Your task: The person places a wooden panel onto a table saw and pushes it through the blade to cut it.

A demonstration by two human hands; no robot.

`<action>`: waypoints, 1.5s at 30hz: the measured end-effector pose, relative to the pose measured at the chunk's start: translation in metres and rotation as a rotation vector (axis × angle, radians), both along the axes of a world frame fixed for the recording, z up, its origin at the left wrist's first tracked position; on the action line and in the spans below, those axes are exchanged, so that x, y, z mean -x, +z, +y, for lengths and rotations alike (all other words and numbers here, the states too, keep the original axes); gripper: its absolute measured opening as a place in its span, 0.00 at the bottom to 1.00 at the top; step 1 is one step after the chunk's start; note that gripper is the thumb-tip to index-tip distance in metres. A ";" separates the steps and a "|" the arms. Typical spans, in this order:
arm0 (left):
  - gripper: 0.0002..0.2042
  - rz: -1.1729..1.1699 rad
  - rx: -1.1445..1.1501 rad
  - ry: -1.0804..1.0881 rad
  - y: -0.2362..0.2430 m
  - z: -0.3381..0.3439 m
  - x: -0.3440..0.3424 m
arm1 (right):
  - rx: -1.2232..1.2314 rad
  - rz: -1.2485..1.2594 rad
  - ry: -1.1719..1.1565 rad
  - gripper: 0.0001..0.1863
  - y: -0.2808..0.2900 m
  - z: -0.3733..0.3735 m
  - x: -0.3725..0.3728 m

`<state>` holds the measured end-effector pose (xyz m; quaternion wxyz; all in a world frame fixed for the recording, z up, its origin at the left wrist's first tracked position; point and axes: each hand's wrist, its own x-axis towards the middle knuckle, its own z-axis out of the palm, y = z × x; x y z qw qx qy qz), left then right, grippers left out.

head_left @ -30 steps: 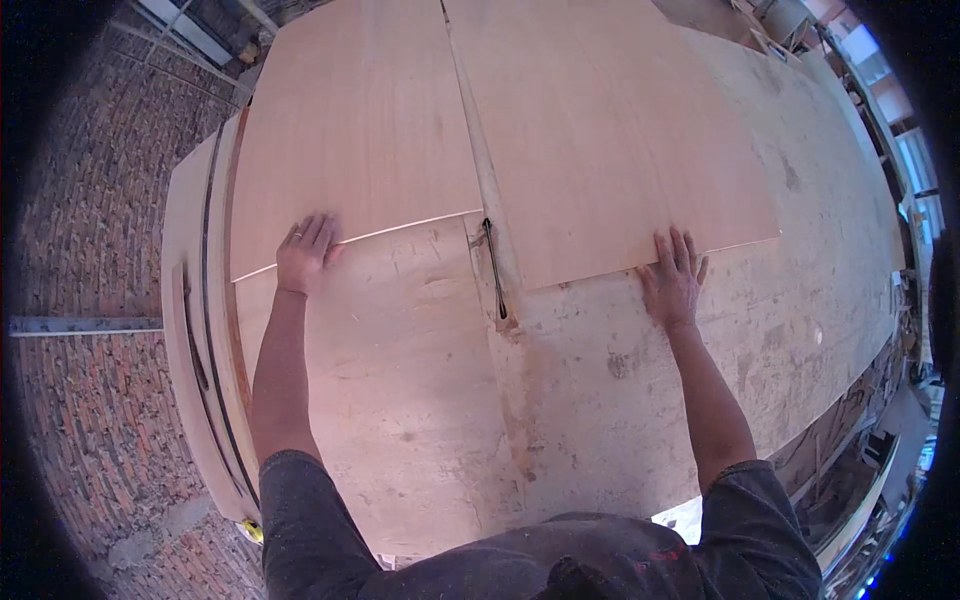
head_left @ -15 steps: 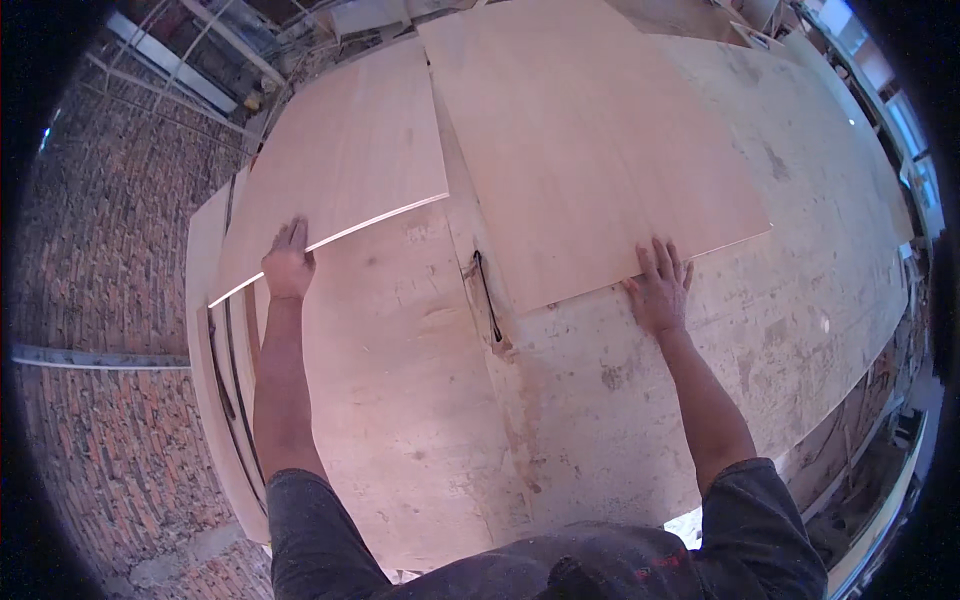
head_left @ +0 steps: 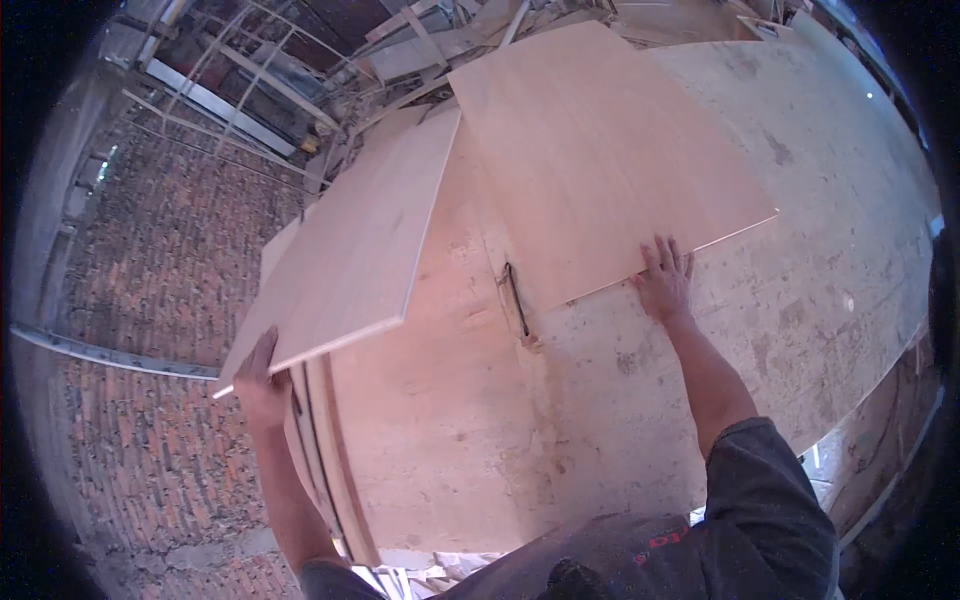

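My left hand [head_left: 261, 388] grips the near edge of a plywood panel [head_left: 350, 240], fingers on its top face and the thumb hidden beneath. This panel juts past the left side of the work table and looks tilted, its pale cut edge showing. A second plywood panel [head_left: 610, 160] lies on the table's stained board top [head_left: 620, 430], to the right. On its near edge rests my right hand [head_left: 665, 282], open, with the fingers spread over the top face. Between the two panels, a dark narrow slot [head_left: 516, 300] shows in the table top.
Long wooden strips [head_left: 335, 460] run along the table's left side. A brick wall [head_left: 160, 270] with a pale rail [head_left: 110, 352] stands beyond. Scrap wood and a thin metal frame [head_left: 250, 75] are heaped at the far left.
The left panel has come toward me and to the left, turning and tilting with my left hand on it. My right hand and the right panel keep their place on the table. The view has shifted left.
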<state>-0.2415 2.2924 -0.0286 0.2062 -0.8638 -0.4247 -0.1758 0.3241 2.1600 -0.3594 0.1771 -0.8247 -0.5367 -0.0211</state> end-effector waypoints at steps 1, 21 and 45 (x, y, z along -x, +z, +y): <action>0.20 -0.056 0.046 0.037 0.018 -0.024 0.008 | -0.033 -0.015 0.013 0.34 -0.004 0.002 0.002; 0.08 -1.007 -0.404 0.695 0.122 -0.655 0.100 | -0.595 0.171 0.409 0.29 0.082 -0.124 0.117; 0.11 -1.492 -0.591 1.551 -0.119 -1.173 -0.128 | -0.986 0.359 2.466 0.27 0.438 -0.479 0.565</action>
